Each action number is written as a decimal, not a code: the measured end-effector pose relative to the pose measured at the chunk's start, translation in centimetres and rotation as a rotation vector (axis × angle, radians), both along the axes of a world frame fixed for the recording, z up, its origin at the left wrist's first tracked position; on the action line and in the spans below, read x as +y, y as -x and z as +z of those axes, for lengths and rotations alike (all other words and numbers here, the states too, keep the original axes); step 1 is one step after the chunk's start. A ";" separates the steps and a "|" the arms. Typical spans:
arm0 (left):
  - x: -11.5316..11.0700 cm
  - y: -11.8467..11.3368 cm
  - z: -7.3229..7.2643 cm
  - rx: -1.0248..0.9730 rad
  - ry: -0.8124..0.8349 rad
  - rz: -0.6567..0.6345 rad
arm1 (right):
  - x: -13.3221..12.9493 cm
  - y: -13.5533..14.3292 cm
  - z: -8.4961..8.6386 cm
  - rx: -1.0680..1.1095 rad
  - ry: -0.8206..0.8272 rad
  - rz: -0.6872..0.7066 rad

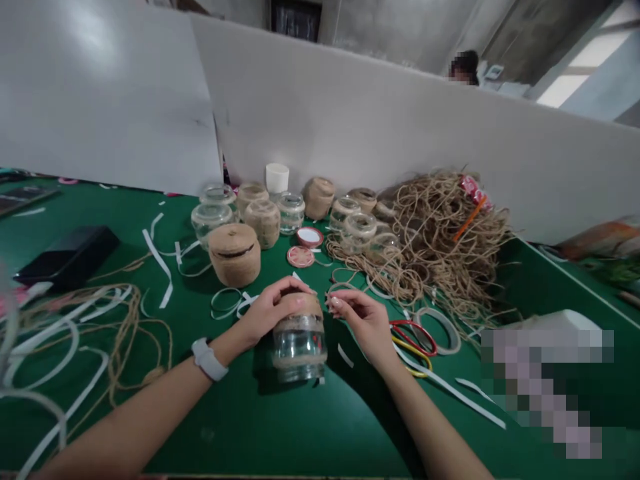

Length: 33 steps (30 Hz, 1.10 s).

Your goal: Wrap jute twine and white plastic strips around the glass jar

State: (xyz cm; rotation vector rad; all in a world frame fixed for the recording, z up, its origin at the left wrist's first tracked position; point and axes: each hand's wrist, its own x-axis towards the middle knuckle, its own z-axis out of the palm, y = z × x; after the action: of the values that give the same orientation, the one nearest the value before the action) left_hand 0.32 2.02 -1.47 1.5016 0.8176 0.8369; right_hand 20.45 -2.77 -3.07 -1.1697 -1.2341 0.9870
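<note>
Green tabletop (240,427) beneath us! Our left hand (274,308) clasps a twine-banded glass jar (299,343); our right hand (367,325) presses fingertips together alongside.

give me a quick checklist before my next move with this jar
1. Left hand on the jar: ok, it holds the wrapped part.
2. Right hand holding something: cannot tell, too small to see.
3. Glass fully covered: not ok, a bare stretch shows.
4. Twine pile on the table: ok, at the back right.
5. No scraps beside the jar: not ok, a white strip lies there.
</note>
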 end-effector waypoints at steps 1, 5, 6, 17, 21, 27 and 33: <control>0.0 0.0 0.0 0.007 -0.014 0.007 | -0.5 0.1 0.1 -0.015 -0.025 0.008; 0.0 0.1 0.0 0.109 -0.194 -0.035 | -1.5 0.7 0.6 -0.212 -0.191 0.008; -0.1 0.1 0.0 0.127 -0.220 -0.030 | -1.6 0.9 0.6 -0.255 -0.225 0.010; -0.3 -0.1 0.6 0.193 -0.255 -0.002 | -1.7 1.4 0.6 -0.349 -0.271 0.040; -0.3 -0.1 0.6 0.204 -0.256 0.013 | -1.7 1.4 0.6 -0.371 -0.278 0.026; -0.5 -0.4 0.8 0.226 -0.245 0.052 | -1.7 1.7 0.7 -0.386 -0.307 0.025; -0.6 -0.4 1.5 0.258 -0.247 0.057 | -1.7 1.7 0.8 -0.388 -0.325 0.023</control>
State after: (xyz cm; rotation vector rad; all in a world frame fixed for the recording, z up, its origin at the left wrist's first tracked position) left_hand 0.67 1.42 0.00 1.8386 0.9775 0.8186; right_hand 18.75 -4.50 -2.26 -1.1179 -1.6480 0.5580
